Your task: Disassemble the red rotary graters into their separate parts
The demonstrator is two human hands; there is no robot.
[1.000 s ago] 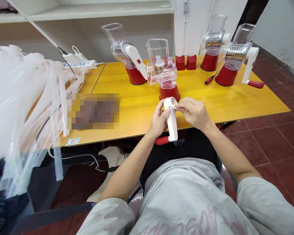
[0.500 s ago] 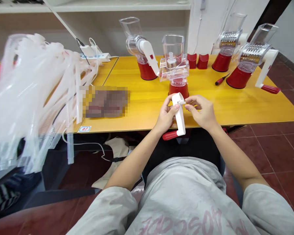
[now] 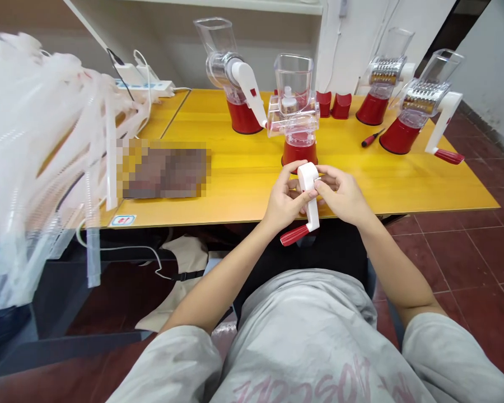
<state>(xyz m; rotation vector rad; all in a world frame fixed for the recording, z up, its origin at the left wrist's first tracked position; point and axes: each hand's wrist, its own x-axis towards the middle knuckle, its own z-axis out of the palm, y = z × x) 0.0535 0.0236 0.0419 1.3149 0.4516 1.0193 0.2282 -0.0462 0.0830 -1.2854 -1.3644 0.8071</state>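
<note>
A white crank handle (image 3: 312, 208) with a red grip hangs at a slant between my hands, just past the table's front edge. My left hand (image 3: 282, 198) is closed around its upper part, thumb across the white arm. My right hand (image 3: 340, 193) grips the crank's broad head from the other side, its thumb pressed near a small white piece (image 3: 317, 178) at the edge. Most of that piece is hidden by the thumb. Right behind the hands stands a clear-bodied rotary grater (image 3: 296, 115) on a red base, with no crank visible on it.
Another rotary grater (image 3: 243, 112) with its crank stands back left, and two more, one at the right (image 3: 403, 131). A red screwdriver (image 3: 372, 139) and red blocks (image 3: 341, 106) lie on the table (image 3: 235, 190). Clear plastic strips (image 3: 46, 157) and a power strip (image 3: 163, 88) are left.
My right fingers have moved in from the small white piece's outer end to press against the crank's head. The crank has turned slightly. The whole view has shifted.
</note>
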